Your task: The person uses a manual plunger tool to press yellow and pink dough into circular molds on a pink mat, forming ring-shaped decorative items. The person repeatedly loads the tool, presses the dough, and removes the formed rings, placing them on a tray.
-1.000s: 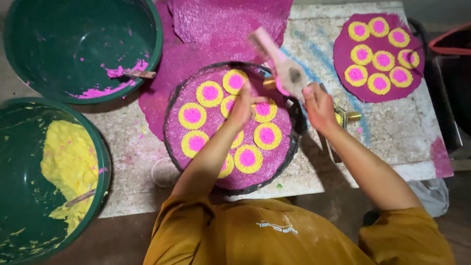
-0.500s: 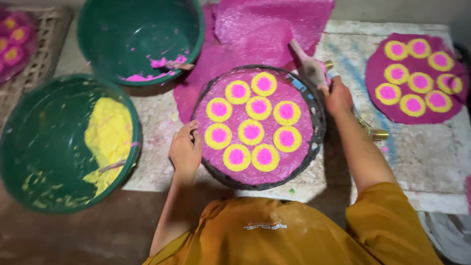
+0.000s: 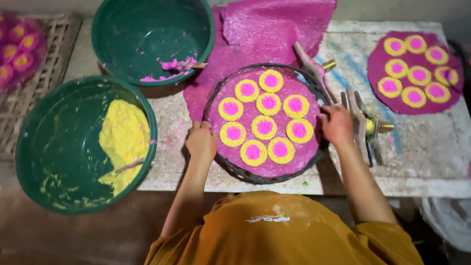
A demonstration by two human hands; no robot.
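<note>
Worn pale stone slab (image 3: 294,184) stained with pink and yellow powder, two green plastic basins (image 3: 64,162) at its left edge. Round dark woven tray (image 3: 314,88) holding a pink sheet of yellow-ringed discs sits centre. Left hand (image 3: 201,142) grips the tray's left rim; right hand (image 3: 337,123) grips the right rim. Fingertips hidden under the rim; wooden press (image 3: 360,122) partly obscured

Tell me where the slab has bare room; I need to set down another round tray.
Bare slab lies between the wooden tool and the pink disc, running to the front edge. The left is crowded: two green basins, and both hands holding the round tray.
</note>
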